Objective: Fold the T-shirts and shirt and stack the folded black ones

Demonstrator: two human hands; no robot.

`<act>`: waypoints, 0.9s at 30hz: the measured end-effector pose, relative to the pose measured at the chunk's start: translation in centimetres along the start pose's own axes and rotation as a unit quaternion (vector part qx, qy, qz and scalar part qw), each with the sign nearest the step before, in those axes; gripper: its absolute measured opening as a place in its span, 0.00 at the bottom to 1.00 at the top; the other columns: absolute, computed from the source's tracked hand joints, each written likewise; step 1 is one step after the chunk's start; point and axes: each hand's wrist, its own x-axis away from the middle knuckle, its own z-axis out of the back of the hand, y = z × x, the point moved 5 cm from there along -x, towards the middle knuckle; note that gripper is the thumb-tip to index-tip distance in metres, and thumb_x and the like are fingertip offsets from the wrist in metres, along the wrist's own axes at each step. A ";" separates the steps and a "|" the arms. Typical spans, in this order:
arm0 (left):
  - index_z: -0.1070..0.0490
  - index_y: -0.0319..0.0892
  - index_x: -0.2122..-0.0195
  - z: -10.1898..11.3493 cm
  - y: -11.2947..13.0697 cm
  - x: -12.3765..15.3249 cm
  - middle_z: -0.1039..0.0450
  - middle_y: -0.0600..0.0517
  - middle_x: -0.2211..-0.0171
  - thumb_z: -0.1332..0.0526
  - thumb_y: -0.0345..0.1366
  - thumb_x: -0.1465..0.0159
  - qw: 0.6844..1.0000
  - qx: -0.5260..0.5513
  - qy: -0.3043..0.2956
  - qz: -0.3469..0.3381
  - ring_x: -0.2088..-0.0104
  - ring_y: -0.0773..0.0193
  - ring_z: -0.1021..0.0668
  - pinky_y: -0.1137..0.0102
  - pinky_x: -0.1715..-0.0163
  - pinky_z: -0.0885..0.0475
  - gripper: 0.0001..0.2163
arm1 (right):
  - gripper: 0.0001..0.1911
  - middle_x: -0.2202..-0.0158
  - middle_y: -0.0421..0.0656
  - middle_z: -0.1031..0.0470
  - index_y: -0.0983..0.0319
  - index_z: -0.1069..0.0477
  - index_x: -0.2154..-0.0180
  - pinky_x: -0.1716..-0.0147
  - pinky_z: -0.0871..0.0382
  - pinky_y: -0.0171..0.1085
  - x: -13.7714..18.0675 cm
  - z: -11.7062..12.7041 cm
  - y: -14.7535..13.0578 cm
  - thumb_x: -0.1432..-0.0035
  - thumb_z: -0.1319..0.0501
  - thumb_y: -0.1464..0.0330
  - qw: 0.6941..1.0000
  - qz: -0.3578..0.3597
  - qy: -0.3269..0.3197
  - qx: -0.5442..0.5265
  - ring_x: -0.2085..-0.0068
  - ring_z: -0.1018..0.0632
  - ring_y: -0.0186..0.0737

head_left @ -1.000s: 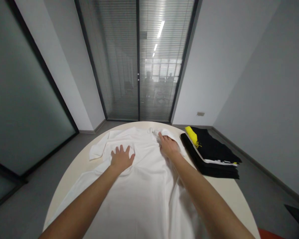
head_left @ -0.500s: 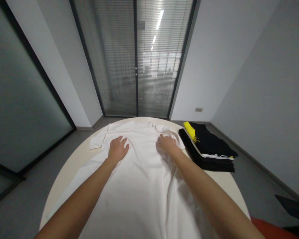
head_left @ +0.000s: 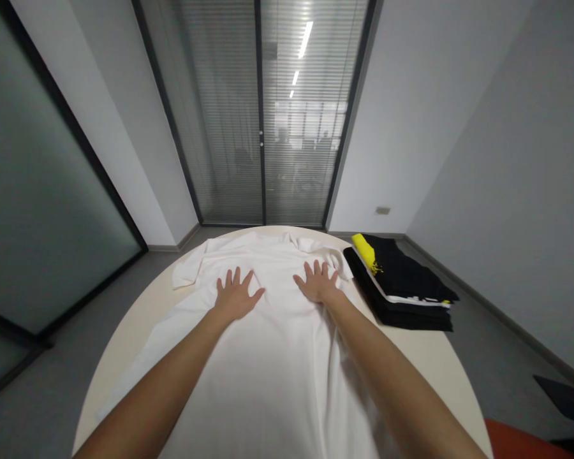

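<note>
A white T-shirt (head_left: 268, 357) lies spread over the round table, its sleeves toward the far edge and its body running toward me. Some creases run down its right half, and the right sleeve is bunched. My left hand (head_left: 236, 296) rests flat on the left part of the shirt with fingers spread. On the right part, my right hand (head_left: 317, 284) also lies palm down, fingers apart, close to the bunched sleeve. Neither hand grips the cloth.
A stack of folded dark clothes (head_left: 406, 274), with yellow and white showing, sits at the right side of the pale round table (head_left: 134, 325). Beyond the table stands a glass partition with blinds (head_left: 296, 159). Something red (head_left: 526, 440) shows at the lower right.
My left hand has slid slightly right and toward me, its fingers spreading. My right hand has opened from a curled shape and now lies flat on the shirt.
</note>
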 end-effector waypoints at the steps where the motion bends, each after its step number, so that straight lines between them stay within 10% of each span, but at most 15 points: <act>1: 0.49 0.47 0.28 0.0 -0.3 -0.5 0.59 0.39 0.26 0.57 0.65 0.34 1.000 0.002 -0.005 0.001 0.28 0.35 0.54 0.39 0.35 0.56 0.39 | 0.44 0.25 0.50 0.71 0.58 0.64 0.27 0.35 0.71 0.67 -0.4 0.1 0.2 0.34 0.64 0.41 1.000 0.004 0.002 -0.002 0.27 0.65 0.62; 7: 0.48 0.50 0.28 0.1 -1.9 -3.0 0.58 0.42 0.26 0.55 0.65 0.34 0.999 0.021 -0.013 -0.022 0.28 0.37 0.53 0.40 0.34 0.56 0.38 | 0.44 0.25 0.48 0.68 0.56 0.61 0.27 0.34 0.69 0.66 -2.4 0.7 0.9 0.35 0.62 0.40 1.000 0.021 0.016 -0.013 0.27 0.63 0.58; 12: 0.33 0.43 0.36 0.6 -2.2 -3.3 0.41 0.42 0.32 0.50 0.50 0.29 0.994 0.025 0.094 -0.041 0.32 0.45 0.39 0.49 0.34 0.46 0.26 | 0.43 0.25 0.49 0.63 0.57 0.55 0.28 0.35 0.68 0.68 -2.8 0.9 0.9 0.35 0.59 0.40 0.998 0.032 0.050 -0.036 0.27 0.59 0.59; 19: 0.25 0.43 0.52 2.1 -1.7 -1.0 0.21 0.47 0.54 0.48 0.38 0.30 0.974 0.057 0.200 -0.090 0.53 0.56 0.21 0.64 0.48 0.29 0.14 | 0.21 0.47 0.51 0.23 0.63 0.25 0.50 0.38 0.46 0.53 0.4 3.5 0.8 0.30 0.53 0.62 0.957 0.082 0.264 -0.087 0.45 0.27 0.50; 27: 0.25 0.43 0.49 1.9 -1.5 0.5 0.23 0.48 0.46 0.47 0.40 0.31 0.978 0.053 0.173 -0.107 0.48 0.56 0.22 0.63 0.46 0.29 0.15 | 0.16 0.64 0.46 0.22 0.62 0.25 0.61 0.54 0.40 0.42 6.8 6.1 1.4 0.29 0.50 0.66 0.871 0.214 0.438 -0.067 0.59 0.26 0.44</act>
